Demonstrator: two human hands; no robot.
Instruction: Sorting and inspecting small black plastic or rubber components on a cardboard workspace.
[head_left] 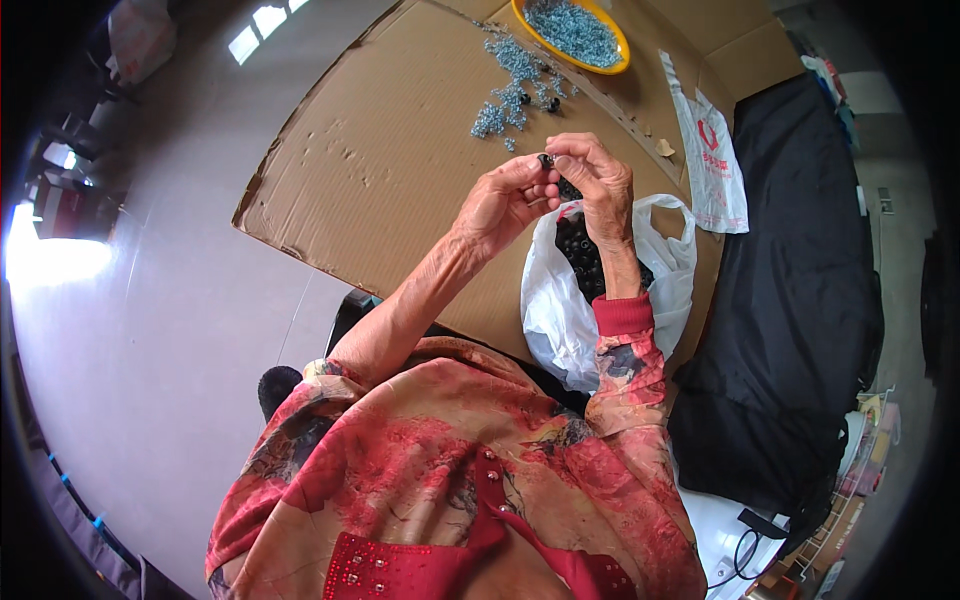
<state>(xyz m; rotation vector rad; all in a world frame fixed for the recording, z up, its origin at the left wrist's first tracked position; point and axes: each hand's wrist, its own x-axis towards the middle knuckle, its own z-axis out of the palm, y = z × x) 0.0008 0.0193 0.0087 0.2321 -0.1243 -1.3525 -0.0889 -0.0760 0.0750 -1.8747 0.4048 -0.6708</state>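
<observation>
A black bead [545, 161] sits in the left hand [508, 200], pinched between thumb and fingers. The right hand [598, 185] meets it from the other side, fingertips drawn narrow at the bead; whether they grip it or something tinier, I cannot tell. Holding it two-handed and raised above the cardboard [390, 130] probably gives finer control of so small a thing. The white bag [545, 315] gapes beneath the right wrist, its black beads [578, 255] seemingly kept within easy reach. Beyond the fingertips, blue bits [518, 62] lie spread, likely for picking singly; the yellow bowl [607, 70] presumably keeps more from scattering.
</observation>
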